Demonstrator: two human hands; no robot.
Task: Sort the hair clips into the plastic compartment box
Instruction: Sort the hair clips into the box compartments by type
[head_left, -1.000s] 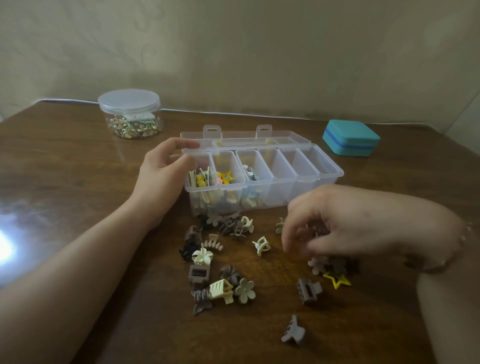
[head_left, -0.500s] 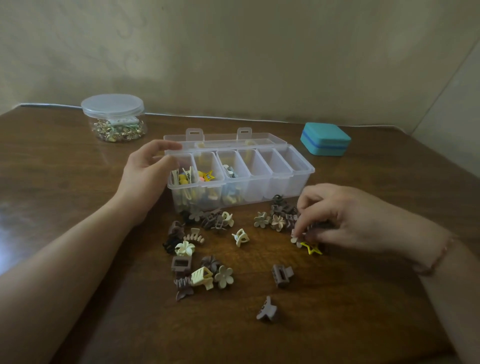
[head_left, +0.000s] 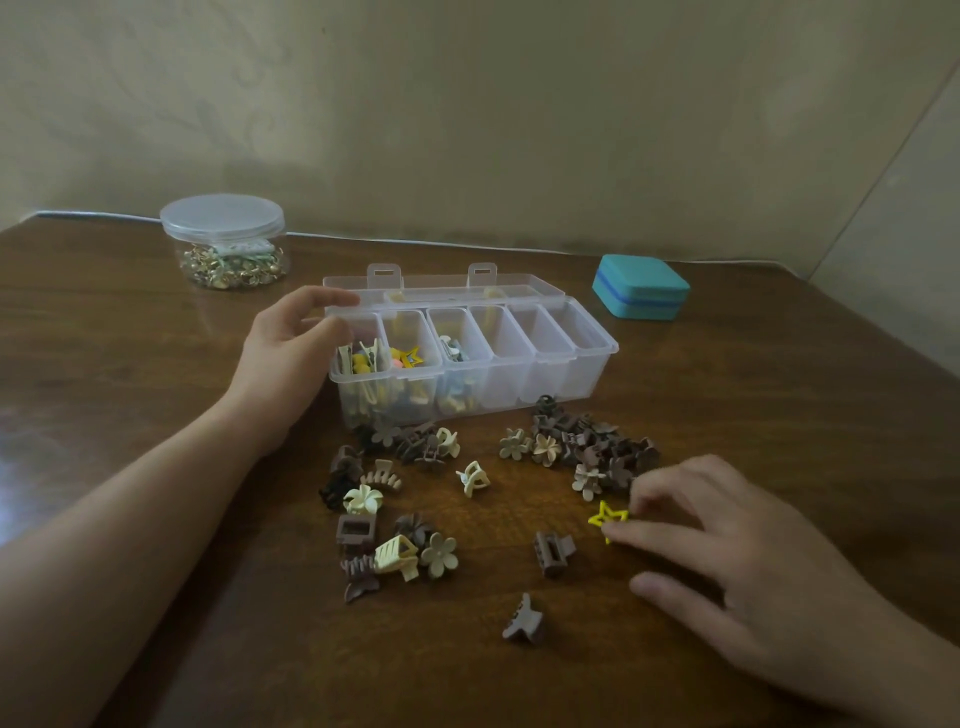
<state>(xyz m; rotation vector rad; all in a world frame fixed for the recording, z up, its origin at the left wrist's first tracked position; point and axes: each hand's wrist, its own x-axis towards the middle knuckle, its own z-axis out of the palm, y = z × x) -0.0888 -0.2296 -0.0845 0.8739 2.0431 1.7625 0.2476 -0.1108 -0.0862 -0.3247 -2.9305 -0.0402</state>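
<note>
Yellow star clip (head_left: 609, 516) pinched by right hand (head_left: 727, 561) fingers | left hand (head_left: 291, 358) grips box (head_left: 519, 384)

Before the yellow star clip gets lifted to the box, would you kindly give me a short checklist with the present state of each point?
1. Right hand grip on yellow star clip: fingertips pinch it, ok.
2. Clip off the table: cannot tell.
3. Box lid open: ok.
4. Left hand steadying the box's left end: ok.
5. Compartment already holding a yellow star: second from left, ok.
</note>
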